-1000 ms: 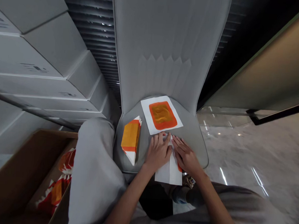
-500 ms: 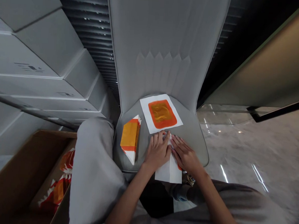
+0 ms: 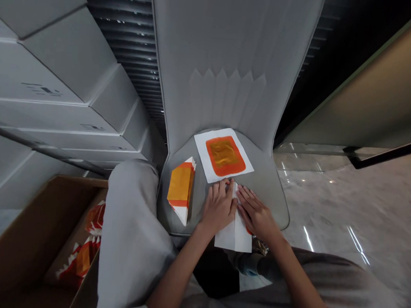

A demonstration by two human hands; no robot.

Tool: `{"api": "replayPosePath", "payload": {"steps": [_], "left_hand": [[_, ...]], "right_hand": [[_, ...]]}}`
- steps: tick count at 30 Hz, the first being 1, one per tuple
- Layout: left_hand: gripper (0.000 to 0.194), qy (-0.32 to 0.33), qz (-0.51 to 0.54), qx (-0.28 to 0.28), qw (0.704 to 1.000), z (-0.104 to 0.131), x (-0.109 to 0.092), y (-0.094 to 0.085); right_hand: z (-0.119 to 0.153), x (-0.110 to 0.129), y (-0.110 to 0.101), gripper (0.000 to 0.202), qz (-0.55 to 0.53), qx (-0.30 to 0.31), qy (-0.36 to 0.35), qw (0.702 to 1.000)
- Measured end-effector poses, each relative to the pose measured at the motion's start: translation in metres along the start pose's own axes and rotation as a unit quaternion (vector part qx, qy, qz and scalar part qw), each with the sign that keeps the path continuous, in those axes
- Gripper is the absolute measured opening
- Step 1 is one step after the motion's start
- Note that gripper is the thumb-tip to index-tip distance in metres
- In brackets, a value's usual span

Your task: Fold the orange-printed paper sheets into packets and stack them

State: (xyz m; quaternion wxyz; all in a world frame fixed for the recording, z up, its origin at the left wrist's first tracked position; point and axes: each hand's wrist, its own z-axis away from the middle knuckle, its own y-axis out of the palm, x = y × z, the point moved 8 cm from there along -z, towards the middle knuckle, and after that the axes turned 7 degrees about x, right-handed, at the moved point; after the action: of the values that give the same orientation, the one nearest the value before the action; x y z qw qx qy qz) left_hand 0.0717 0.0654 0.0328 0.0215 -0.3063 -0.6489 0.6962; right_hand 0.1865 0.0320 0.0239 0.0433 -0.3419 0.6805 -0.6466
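Note:
A white folded paper [image 3: 234, 237] lies at the front edge of the grey chair seat, with a centre crease and a bit of orange at its right side. My left hand [image 3: 219, 206] presses on its upper left part, fingers bent. Flat on its upper right part rests my right hand [image 3: 257, 215], fingers stretched and side by side. Behind both hands lies a white sheet with an orange and gold square [image 3: 225, 155]. To the left is a stack of folded orange, gold and white papers [image 3: 181, 187].
The chair's backrest [image 3: 233, 44] rises behind. At the lower left stands an open cardboard box [image 3: 20, 226] holding folded red and orange papers [image 3: 80, 260]. White boxes [image 3: 53, 79] are stacked at the left. A glass panel with a dark handle [image 3: 390, 153] is at the right.
The whole view has shifted slightly. Both hands remain on the folded paper in nearly the same pose.

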Motion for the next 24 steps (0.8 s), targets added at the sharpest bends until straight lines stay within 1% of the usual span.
{"api": "replayPosePath", "payload": {"steps": [5, 11, 16, 24], "left_hand": [[0.061, -0.004, 0.006, -0.004, 1.0, -0.0001, 0.0007, 0.0004], [0.057, 0.005, 0.007, -0.001, 1.0, 0.0001, -0.0006, -0.0014], [0.056, -0.006, 0.006, 0.001, 1.0, -0.0002, -0.001, -0.0017], [0.053, -0.005, -0.006, -0.002, 1.0, -0.0009, -0.0018, -0.0009]], "right_hand": [[0.0012, 0.0006, 0.0026, 0.058, 0.005, -0.006, 0.002, 1.0], [0.0005, 0.0011, 0.0038, 0.057, 0.007, -0.001, 0.007, 1.0], [0.0011, -0.0007, 0.0041, 0.058, 0.002, -0.001, 0.008, 1.0], [-0.0008, 0.0029, 0.0043, 0.058, 0.047, 0.01, 0.004, 0.999]]}}
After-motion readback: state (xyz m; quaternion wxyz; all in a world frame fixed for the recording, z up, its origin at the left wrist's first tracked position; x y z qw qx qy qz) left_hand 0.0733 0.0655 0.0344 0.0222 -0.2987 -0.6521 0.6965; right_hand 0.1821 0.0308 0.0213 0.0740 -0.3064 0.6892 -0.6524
